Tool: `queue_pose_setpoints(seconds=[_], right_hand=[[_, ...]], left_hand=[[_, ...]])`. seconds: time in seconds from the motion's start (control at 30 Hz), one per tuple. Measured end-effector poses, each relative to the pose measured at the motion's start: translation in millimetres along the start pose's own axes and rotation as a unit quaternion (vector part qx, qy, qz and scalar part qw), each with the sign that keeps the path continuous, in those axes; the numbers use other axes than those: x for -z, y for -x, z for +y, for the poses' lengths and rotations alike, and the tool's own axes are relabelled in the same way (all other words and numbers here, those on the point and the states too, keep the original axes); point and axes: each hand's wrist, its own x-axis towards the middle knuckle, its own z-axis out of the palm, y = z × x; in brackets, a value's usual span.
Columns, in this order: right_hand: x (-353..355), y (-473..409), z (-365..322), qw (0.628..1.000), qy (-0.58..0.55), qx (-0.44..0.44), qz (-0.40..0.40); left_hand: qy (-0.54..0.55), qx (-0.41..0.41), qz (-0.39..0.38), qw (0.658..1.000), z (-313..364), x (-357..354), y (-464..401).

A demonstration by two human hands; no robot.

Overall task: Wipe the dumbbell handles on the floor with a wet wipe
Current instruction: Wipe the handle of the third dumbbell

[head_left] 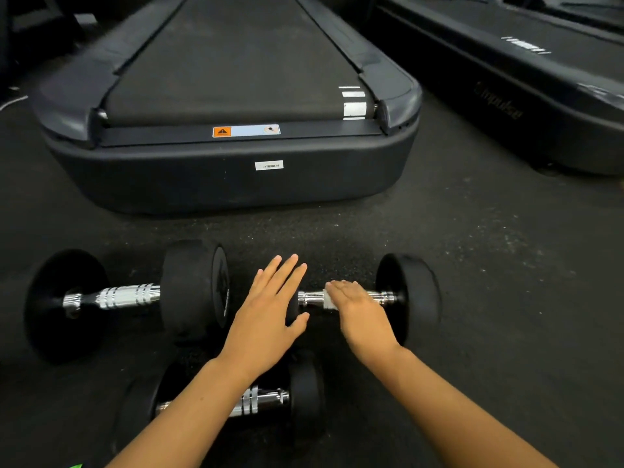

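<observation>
Three dumbbells lie on the dark speckled floor [472, 265], two hands work among them, and two treadmills stand behind. Nearest, the small dumbbell [270, 398] rests partly under the left forearm, its chrome grip showing between black round heads. Just beyond it, the right dumbbell [410, 298] lies crosswise with its chrome handle [312, 297] ribbed and shiny. The right hand [358, 312] lies flat over that handle, fingers straight and together, pressing a white wet wipe [328, 300] onto the bar; only a small edge of the wipe shows beneath the fingers. The left hand [270, 319] is spread, fingers straight and relaxed, its palm resting against the dumbbell's near-left head, most of which it hides. To the left, well apart from the hands, the large dumbbell [128, 297] lies with thick black heads and a grooved chrome bar, its right head just beside the left hand. Farther off, the nearest treadmill [233, 170] fills the middle, its rear end carrying an orange warning label [246, 131] and a small white sticker [269, 165]. A second treadmill [526, 96] sits at the far right.
</observation>
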Motion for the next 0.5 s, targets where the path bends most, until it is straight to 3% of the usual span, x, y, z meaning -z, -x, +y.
queue_pose_setpoints(seconds=[0.07, 0.2, 0.37, 0.43, 0.5], right_hand=[[-2.5, 7.0, 11.5, 0.999, 0.029, -0.001, 0.037], [7.1, -0.5, 11.6, 0.993, -0.004, -0.11, 0.039], [2.2, 7.2, 3.6, 0.996, 0.04, -0.076, -0.009], [3.4, 0.5, 0.9, 0.994, 0.04, -0.099, 0.011], [0.4, -6.8, -11.5, 0.997, 0.035, -0.062, 0.016]], left_hand=[[0.001, 0.002, -0.001, 1.0, -0.7, 0.0, 0.6], [0.007, 0.0, -0.001, 1.0, -2.0, -0.3, -0.1], [0.01, 0.004, 0.001, 1.0, -2.5, -1.6, -0.1], [0.011, 0.0, -0.001, 1.0, -2.8, -1.7, -0.5], [0.008, -0.001, -0.001, 1.0, -3.5, -2.5, -1.4]])
